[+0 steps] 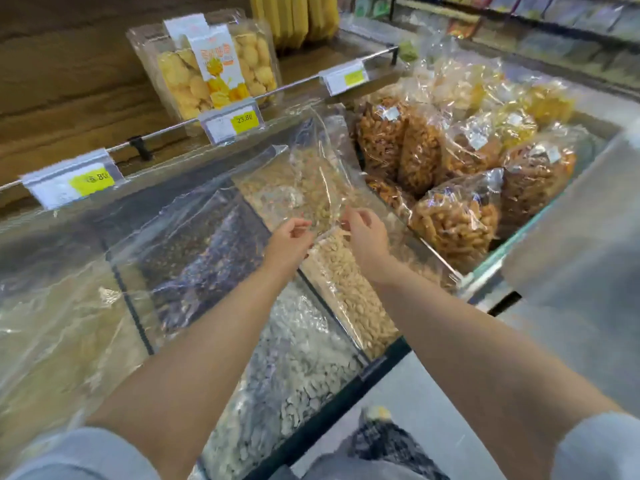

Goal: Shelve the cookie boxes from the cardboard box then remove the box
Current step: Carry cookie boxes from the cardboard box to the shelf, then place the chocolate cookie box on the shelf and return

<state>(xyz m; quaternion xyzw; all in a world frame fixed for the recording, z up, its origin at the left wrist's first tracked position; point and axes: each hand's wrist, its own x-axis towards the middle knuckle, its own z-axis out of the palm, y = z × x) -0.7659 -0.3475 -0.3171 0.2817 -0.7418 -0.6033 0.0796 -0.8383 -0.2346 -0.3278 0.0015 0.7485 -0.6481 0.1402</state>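
Two clear cookie boxes (207, 71) with yellow cookies and an orange-white label stand on the wooden shelf at the upper left. No cardboard box is in view. My left hand (289, 242) and my right hand (363, 233) reach out over the glass bins, close together. Both pinch the edge of a clear plastic sheet (311, 174) that rises crumpled above a bin of pale nuts (349, 296).
Glass bins hold dark seeds (194, 258) and grey-white seeds (298, 368) under plastic film. Bags of brown fried snacks (450, 223) fill the bin on the right. Price tags (233, 124) hang on the shelf rail. Grey floor lies at the lower right.
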